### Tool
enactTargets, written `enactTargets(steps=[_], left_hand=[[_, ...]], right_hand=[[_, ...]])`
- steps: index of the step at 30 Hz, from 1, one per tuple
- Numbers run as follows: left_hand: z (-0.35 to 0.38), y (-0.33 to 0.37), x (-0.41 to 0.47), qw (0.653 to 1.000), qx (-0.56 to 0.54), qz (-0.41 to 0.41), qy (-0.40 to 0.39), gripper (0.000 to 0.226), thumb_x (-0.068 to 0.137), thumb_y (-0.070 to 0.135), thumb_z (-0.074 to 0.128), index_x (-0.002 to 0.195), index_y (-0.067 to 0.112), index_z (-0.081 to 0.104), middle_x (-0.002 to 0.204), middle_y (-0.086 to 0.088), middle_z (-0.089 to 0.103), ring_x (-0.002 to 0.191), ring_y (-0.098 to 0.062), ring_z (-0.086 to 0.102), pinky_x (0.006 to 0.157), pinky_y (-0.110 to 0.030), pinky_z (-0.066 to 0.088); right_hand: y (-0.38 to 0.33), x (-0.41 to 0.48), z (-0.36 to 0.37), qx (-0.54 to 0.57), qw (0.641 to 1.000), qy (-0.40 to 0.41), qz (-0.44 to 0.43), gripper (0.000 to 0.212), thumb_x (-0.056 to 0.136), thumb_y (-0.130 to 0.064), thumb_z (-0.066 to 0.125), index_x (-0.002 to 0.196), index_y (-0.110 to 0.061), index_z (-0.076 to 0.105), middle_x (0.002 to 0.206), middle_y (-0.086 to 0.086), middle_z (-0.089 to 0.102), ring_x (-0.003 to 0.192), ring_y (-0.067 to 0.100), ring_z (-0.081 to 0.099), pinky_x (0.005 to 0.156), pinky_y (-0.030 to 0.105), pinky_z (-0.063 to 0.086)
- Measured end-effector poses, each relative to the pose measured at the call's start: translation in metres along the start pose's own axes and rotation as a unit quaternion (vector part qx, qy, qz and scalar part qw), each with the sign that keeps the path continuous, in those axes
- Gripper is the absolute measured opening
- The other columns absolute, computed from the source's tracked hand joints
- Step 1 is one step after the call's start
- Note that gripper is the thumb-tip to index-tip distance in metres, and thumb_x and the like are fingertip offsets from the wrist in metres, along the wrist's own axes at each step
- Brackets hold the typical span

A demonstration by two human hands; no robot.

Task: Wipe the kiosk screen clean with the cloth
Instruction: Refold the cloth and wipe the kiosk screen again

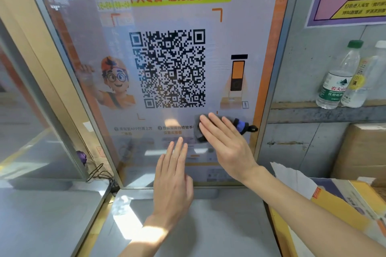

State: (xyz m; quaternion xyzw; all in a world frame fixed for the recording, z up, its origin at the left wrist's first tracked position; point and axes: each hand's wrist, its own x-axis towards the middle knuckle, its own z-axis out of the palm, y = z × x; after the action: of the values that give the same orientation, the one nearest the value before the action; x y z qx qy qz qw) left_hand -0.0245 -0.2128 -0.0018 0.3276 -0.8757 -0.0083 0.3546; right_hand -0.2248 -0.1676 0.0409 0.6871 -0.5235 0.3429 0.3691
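**Flat-palmed cloth may slip; bare fingers may smear**

Below-left of the black square QR code (170,69), my left hand (173,181) is flat, fingers straight, at the glossy orange-bordered kiosk screen (167,16); bare tips could smear it. Below-right of the code, my right hand (227,148) presses the dark grey, blue-strapped cloth (198,134) flat, ungripped, so it might slip. Far right of the code, clear plastic water bottles (336,81) limit wide sweeps.

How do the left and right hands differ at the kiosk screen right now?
The right hand presses a dark grey cloth flat on the glossy kiosk screen; the left hand holds nothing. The right hand sits higher, below the QR code; the left hand is lower, near the screen's bottom edge. Both have straight fingers.
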Motion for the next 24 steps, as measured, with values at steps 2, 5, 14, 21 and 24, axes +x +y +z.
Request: enactTargets(steps=[2, 5, 14, 21, 24], left_hand=[[0.0, -0.002, 0.0, 1.0, 0.003, 0.001, 0.004, 0.094, 0.076, -0.002, 0.067, 0.161, 0.01, 0.031, 0.172, -0.002, 0.022, 0.16, -0.022, 0.017, 0.124, -0.049, 0.027], [0.0, -0.006, -0.001, 1.0, 0.007, 0.007, 0.007, 0.097, 0.073, -0.002, 0.067, 0.162, 0.01, 0.029, 0.173, -0.001, 0.021, 0.16, -0.021, 0.017, 0.125, -0.048, 0.024], [-0.009, -0.033, -0.008, 0.998, -0.004, -0.015, 0.058, 0.081, 0.079, -0.001, 0.053, 0.158, 0.006, 0.036, 0.17, -0.006, 0.027, 0.159, -0.025, 0.022, 0.128, -0.046, 0.021], [-0.018, -0.059, -0.004, 0.994, -0.003, -0.059, 0.091, 0.076, 0.083, 0.001, 0.05, 0.158, 0.007, 0.036, 0.171, -0.004, 0.025, 0.16, -0.024, 0.02, 0.13, -0.042, 0.016], [-0.021, -0.067, -0.003, 0.993, -0.002, -0.056, 0.101, 0.076, 0.083, 0.001, 0.05, 0.157, 0.008, 0.038, 0.171, -0.004, 0.024, 0.159, -0.024, 0.021, 0.129, -0.042, 0.018]], right_hand=[[-0.003, 0.014, 0.005, 0.006, 1.0, 0.021, 0.008, 0.048, 0.108, 0.007, 0.042, 0.155, -0.005, 0.042, 0.162, 0.011, 0.041, 0.158, 0.025, 0.029, 0.131, 0.042, 0.023], [-0.008, 0.005, 0.014, 0.003, 1.0, 0.002, -0.009, 0.043, 0.111, 0.003, 0.037, 0.152, -0.004, 0.047, 0.161, 0.012, 0.044, 0.157, 0.024, 0.032, 0.13, 0.041, 0.025], [-0.009, -0.062, 0.006, 0.005, 0.991, -0.125, -0.057, 0.077, 0.082, 0.016, 0.076, 0.151, -0.005, 0.049, 0.161, 0.011, 0.043, 0.157, 0.022, 0.032, 0.13, 0.038, 0.024], [-0.021, 0.04, 0.01, 0.008, 0.999, 0.041, 0.022, 0.048, 0.104, 0.012, 0.048, 0.15, -0.002, 0.049, 0.159, 0.013, 0.046, 0.157, 0.027, 0.032, 0.13, 0.044, 0.025], [-0.037, 0.058, 0.027, 0.008, 0.998, 0.059, 0.005, 0.044, 0.106, 0.012, 0.046, 0.148, 0.0, 0.052, 0.157, 0.014, 0.05, 0.154, 0.029, 0.037, 0.129, 0.044, 0.027]])
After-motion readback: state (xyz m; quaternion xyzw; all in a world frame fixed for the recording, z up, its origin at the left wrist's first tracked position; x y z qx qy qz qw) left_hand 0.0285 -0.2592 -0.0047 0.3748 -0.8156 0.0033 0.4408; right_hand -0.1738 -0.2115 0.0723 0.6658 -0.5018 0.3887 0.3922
